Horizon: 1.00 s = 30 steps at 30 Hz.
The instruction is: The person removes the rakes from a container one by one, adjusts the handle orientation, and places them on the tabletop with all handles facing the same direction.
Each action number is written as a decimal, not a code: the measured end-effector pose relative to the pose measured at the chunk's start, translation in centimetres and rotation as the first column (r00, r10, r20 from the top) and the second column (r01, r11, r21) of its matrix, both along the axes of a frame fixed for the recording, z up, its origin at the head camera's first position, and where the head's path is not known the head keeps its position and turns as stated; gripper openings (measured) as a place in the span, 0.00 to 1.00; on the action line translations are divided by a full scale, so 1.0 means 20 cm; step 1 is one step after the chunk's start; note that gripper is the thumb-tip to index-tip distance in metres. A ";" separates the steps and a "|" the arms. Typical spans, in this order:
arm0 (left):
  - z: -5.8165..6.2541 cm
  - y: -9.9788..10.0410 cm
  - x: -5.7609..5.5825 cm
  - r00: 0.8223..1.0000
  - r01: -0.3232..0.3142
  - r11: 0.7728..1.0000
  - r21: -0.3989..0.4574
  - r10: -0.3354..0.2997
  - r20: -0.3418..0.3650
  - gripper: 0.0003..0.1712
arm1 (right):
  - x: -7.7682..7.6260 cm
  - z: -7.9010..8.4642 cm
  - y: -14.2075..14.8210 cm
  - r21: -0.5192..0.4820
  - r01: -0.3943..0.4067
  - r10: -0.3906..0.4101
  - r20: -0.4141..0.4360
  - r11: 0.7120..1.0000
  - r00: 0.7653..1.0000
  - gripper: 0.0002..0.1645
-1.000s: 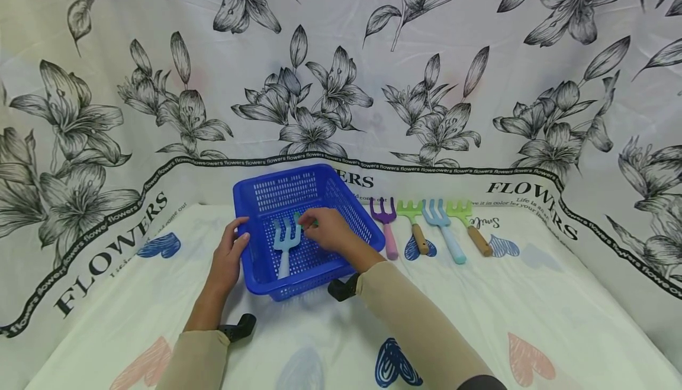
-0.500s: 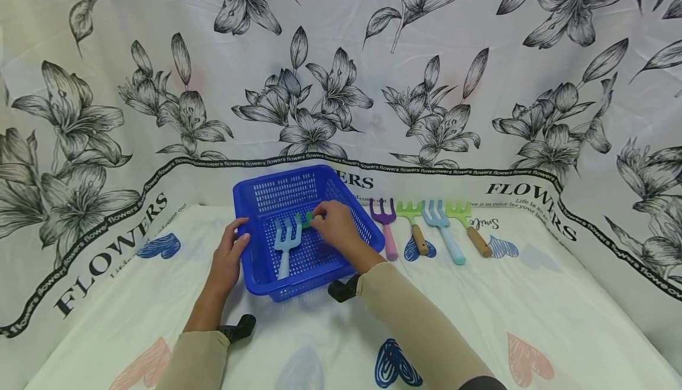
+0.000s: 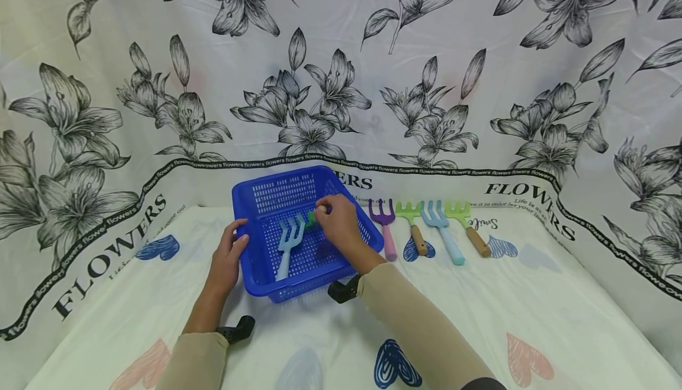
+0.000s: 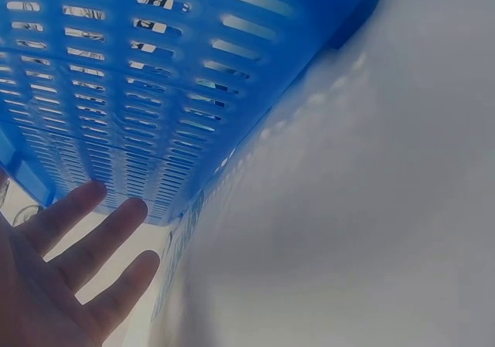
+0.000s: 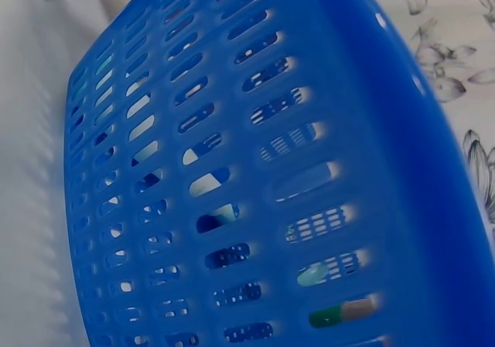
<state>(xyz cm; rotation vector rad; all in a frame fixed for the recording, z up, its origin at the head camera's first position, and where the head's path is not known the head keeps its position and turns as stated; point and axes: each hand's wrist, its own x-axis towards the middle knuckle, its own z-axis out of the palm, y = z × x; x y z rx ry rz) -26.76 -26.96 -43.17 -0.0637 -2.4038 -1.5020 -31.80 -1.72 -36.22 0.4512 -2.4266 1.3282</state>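
A blue plastic basket [image 3: 341, 263] with slotted walls stands tilted in front of me. My left hand [image 3: 226, 260] grips its left rim; in the left wrist view several of its fingers [image 4: 100, 243] extend beside the outer wall. My right hand [image 3: 339, 219] is inside the basket, pinching the wooden handle of a small green garden fork [image 3: 312, 219]; the hand hides much of it. To its left, a light-blue garden fork [image 3: 286, 251] lies in the basket, prongs toward the back. The right wrist view mostly shows the basket's outer wall [image 5: 325, 22], with green and wood glimpsed through one slot.
Right of the basket lie a purple fork with a pink handle [image 3: 389, 242], a green rake with a wooden handle [image 3: 417, 237], a blue fork [image 3: 449, 239] and another green rake [image 3: 478, 242]. A floral cloth [image 3: 437, 112] rises behind.
My right hand has moved slightly right and up within the basket with the green fork, bringing its wooden end into view. The light-blue fork has tilted slightly to the right. My left hand stays put.
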 end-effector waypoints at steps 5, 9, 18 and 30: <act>0.00 0.00 0.00 1.000 -0.001 1.000 0.002 0.001 0.000 0.30 | 0.00 0.00 0.00 -0.063 0.007 -0.012 -0.070 0.998 0.997 0.09; -0.01 0.00 0.00 1.000 0.005 1.000 -0.001 -0.005 -0.009 0.30 | 0.00 -0.01 0.00 -0.117 0.022 -0.032 -0.087 0.993 0.996 0.09; -0.01 0.00 0.00 1.000 0.007 1.000 -0.001 -0.007 -0.011 0.31 | 0.01 0.00 0.01 -0.205 0.024 -0.057 -0.159 0.978 0.986 0.09; 0.00 0.00 0.00 1.000 0.013 1.000 -0.003 -0.013 -0.019 0.30 | 0.01 0.01 0.01 -0.281 -0.019 -0.072 -0.309 0.959 0.948 0.10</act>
